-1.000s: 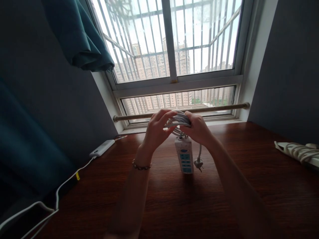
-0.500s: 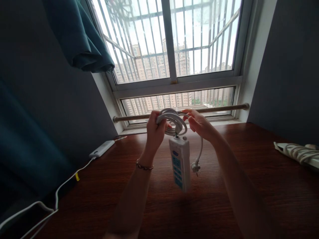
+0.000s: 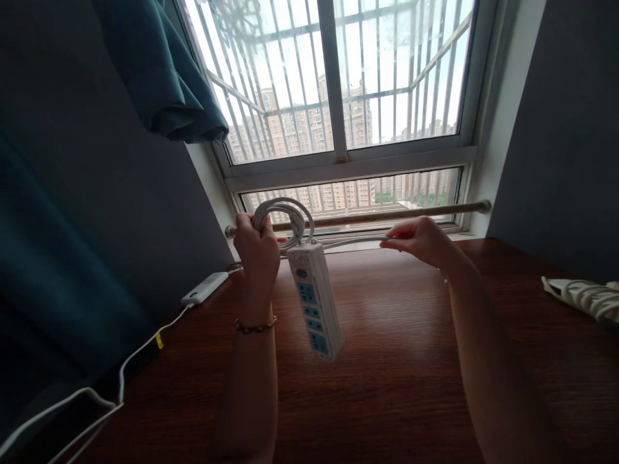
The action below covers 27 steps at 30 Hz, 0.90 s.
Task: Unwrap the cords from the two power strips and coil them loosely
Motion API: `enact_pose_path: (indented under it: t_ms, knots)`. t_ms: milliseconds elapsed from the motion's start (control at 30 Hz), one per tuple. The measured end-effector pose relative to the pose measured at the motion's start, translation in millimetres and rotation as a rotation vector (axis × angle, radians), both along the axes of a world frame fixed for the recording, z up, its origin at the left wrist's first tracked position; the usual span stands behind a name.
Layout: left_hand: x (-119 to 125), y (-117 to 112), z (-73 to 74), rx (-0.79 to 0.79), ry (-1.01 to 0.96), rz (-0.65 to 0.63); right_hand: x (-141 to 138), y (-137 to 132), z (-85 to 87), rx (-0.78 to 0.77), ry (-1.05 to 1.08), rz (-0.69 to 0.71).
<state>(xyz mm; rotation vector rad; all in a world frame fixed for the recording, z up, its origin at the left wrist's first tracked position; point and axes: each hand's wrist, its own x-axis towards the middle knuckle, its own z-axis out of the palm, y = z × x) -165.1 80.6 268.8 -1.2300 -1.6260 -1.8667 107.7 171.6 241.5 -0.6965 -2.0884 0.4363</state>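
Note:
My left hand (image 3: 258,248) is closed round a coil of white cable (image 3: 285,219), held up above the dark wooden table (image 3: 387,361). A white power strip (image 3: 315,298) with blue sockets hangs tilted from that coil, off the table. My right hand (image 3: 418,237) pinches the free length of the same cable (image 3: 348,241), which runs taut and level between my two hands. The plug end is hidden behind my right hand.
A white power bank (image 3: 205,287) lies at the table's back left, with a white lead (image 3: 120,374) trailing off the left edge. Another white power strip with wound cable (image 3: 587,298) lies at the right edge. A rod (image 3: 377,216) runs along the window sill; a teal curtain (image 3: 164,77) hangs at upper left.
My left hand has lifted the coil and strip up and to the left. My right hand has drawn away to the right, pulling a length of cable straight out of the coil.

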Motion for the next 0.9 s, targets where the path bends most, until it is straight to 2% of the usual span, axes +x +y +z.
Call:
enact_pose_path:
  t_ms: [67, 133, 200, 300, 367, 433, 500, 567, 633, 700, 767, 833, 900]
  knots:
    - [2, 1, -1.7, -0.076, 0.074, 0.106, -1, -7, 3.6, 0.205, -0.014, -0.099]
    - [5, 2, -3.5, -0.134, 0.131, 0.166, -5, -15, 5.9, 0.471, -0.054, -0.326]
    - [10, 2, -4.6, -0.179, 0.172, 0.219, -11, -20, 6.4, 0.607, -0.032, -0.612]
    - [17, 0, -4.1, -0.247, 0.223, 0.268, -15, -22, 4.7, 0.553, 0.156, -0.974]
    - [22, -2, -3.5, -0.309, 0.257, 0.258, -14, -21, 3.3, 0.505, 0.262, -1.072]
    - [28, -2, -3.8, -0.386, 0.29, 0.253, -12, -18, 2.3, 0.504, 0.323, -1.07]
    - [35, -2, -5.6, -0.469, 0.33, 0.279, -10, -15, 2.3, 0.489, 0.397, -0.987]
    - [42, 0, -8.8, -0.55, 0.397, 0.329, -10, -11, 4.0, 0.401, 0.529, -0.797]
    - [47, 2, -12.3, -0.603, 0.461, 0.358, -9, -11, 8.2, 0.19, 0.775, -0.484]
    - [49, 5, -15.3, -0.626, 0.489, 0.366, -6, -14, 14.4, -0.124, 1.036, -0.093]
    - [50, 6, -16.9, -0.634, 0.493, 0.373, -4, -19, 20.2, -0.386, 1.191, 0.296]
    - [51, 7, -17.2, -0.638, 0.497, 0.376, -4, -23, 22.5, -0.484, 1.277, 0.552]
    - [53, 6, -16.9, -0.631, 0.499, 0.365, -10, -22, 20.0, -0.52, 1.392, 0.676]
